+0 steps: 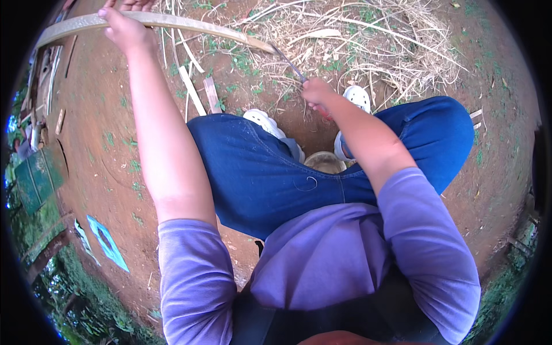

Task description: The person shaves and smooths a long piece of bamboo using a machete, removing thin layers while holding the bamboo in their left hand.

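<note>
Pale strip (195, 24), long and slightly bowed, runs across the top of the view from ten o'clock to just short of twelve, held off the ground. The left hand (131, 34), between ten and eleven o'clock, is closed around it, thumb on the near side and fingertips showing past the far edge. At one o'clock the right hand (318, 94) is clenched on a knife (290, 63) — its thin dark blade points toward eleven, and a bit of red shows below the fist. The blade's tip meets the strip's right-hand end; whether it bites into the wood or only lies against it, I cannot tell.

Beyond the right hand, between one and two o'clock, a tangled heap of shavings (422, 57) covers the reddish dirt ground (98, 149), with tufts of grass among the scraps. A few loose slats (191, 91) lie between ten and eleven, near the left knee. The person sits with blue trousers (259, 167) spread wide at the knees, white clogs (357, 96) just past the middle toward twelve and one, and a purple shirt (322, 253) at six. Between the legs sits a round, pale object (326, 163), its kind unclear. Farther out, a bright blue sheet (118, 253) lies at eight o'clock and a dark green panel (39, 178) stands at nine — both well apart from the hands.
</note>
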Demonstrator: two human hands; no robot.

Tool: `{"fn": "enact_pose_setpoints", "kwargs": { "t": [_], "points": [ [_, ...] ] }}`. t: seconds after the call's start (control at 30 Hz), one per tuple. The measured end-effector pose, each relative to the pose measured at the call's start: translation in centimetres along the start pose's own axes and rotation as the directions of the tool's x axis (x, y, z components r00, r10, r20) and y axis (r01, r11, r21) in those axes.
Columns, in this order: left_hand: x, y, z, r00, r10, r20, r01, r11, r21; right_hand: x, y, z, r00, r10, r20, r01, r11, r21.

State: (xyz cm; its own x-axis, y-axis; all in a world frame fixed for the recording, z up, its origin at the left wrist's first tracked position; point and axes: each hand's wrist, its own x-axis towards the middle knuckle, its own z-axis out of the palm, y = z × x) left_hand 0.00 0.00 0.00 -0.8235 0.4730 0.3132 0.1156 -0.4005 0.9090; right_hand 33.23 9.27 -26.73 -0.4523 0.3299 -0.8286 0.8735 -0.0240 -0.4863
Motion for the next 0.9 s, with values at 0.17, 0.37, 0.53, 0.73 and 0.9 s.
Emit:
{"fn": "enact_pose_setpoints", "kwargs": {
  "t": [0.17,0.37,0.53,0.73,0.9],
  "points": [
    [1.4,-0.7,-2.4,0.999,0.029,0.022,-0.034,0.966,0.256,-5.5,-8.0,-10.8,0.995,-0.096,0.015,0.097,0.975,-0.198],
    [-1.4,-3.4,-2.9,0.959,-0.28,-0.034,0.226,0.694,0.684,-17.9,-13.9,-18.0,0.858,-0.486,-0.164,0.456,0.869,-0.193],
    [-2.0,-4.0,-2.9,0.956,-0.293,0.003,0.275,0.902,0.334,-20.5,-12.3,-17.6,0.734,-0.571,-0.368,0.634,0.77,0.069],
    [-2.4,-0.9,-2.3,0.978,-0.188,-0.087,0.2,0.967,0.156,-20.0,-12.2,-18.1,0.749,-0.525,-0.403,0.623,0.765,0.161],
    [-3.2,1.6,2.6,0.95,-0.198,-0.239,0.152,0.968,-0.197,-20.5,-12.0,-18.1,0.725,-0.492,-0.482,0.673,0.655,0.344]
  ]
}}
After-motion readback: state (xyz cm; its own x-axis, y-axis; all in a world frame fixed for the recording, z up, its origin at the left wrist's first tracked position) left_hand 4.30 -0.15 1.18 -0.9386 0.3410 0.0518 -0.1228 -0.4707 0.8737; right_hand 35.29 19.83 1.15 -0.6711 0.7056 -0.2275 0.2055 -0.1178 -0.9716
